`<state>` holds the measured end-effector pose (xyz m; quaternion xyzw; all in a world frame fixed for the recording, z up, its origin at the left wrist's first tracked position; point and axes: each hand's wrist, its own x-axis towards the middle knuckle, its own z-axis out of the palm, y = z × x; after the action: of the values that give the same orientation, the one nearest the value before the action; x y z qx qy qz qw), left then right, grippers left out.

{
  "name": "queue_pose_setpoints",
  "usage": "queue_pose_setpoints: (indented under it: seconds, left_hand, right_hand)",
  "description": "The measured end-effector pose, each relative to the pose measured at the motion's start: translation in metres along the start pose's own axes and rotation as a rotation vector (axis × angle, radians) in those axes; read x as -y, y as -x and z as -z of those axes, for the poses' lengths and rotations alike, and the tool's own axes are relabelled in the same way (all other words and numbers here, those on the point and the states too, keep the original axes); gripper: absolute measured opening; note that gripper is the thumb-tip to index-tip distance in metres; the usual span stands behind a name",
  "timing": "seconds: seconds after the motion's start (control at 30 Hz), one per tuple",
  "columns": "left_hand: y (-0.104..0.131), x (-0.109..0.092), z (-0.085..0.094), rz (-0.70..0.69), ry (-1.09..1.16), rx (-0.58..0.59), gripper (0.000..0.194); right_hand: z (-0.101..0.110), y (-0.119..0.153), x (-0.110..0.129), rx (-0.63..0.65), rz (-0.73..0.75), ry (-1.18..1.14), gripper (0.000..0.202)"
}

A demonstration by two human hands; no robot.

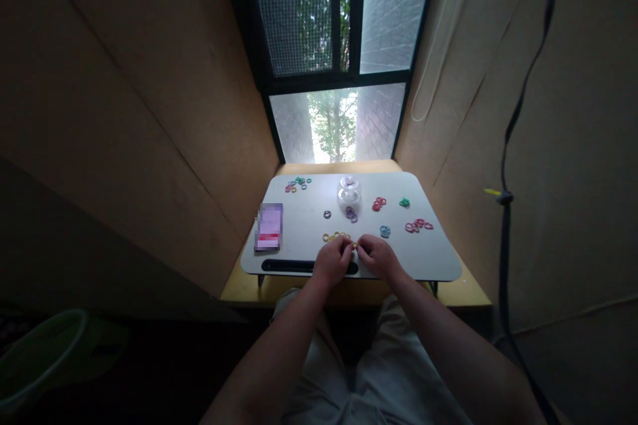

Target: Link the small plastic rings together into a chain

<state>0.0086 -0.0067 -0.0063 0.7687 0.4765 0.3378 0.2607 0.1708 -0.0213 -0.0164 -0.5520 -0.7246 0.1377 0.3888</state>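
Note:
My left hand [333, 257] and my right hand [377, 255] meet near the front edge of the white lap table [304, 239]. Between their fingertips they pinch a small yellow hair tie [354, 245]. More yellow hair ties [326, 238] lie just beyond my left hand, which partly covers them. Loose piles sorted by colour surround the hands: purple hair ties [351, 214], blue ones [385, 231], red ones [379, 204], pink ones [419, 226] and green ones [404, 202]. One dark hair tie [327, 214] lies alone.
A clear round jar [349, 194] stands toward the back of the table. Mixed hair ties [298, 184] lie at the back left, and a phone [269, 227] with a lit screen is at the left edge. A dark strap [504, 246] hangs on the right.

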Motion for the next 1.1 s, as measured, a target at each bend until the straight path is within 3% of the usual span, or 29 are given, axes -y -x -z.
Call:
queue_pose_setpoints:
  seconds: [0.37, 1.0, 1.1]
  left_hand:
    - [0.0003, 0.0036, -0.0009, -0.057, 0.061, -0.015, 0.013]
    - [0.0014, 0.0076, -0.0025, -0.04, 0.054, -0.015, 0.011]
    - [0.0023, 0.0064, -0.0011, -0.072, 0.071, -0.007, 0.019]
  right_hand:
    - [-0.0006, -0.0003, -0.0016, 0.008, 0.017, 0.032, 0.019]
    - [-0.001, -0.0002, -0.0033, 0.014, 0.014, 0.014, 0.022]
    - [-0.0007, -0.0001, -0.0033, 0.017, 0.02, 0.01, 0.023]
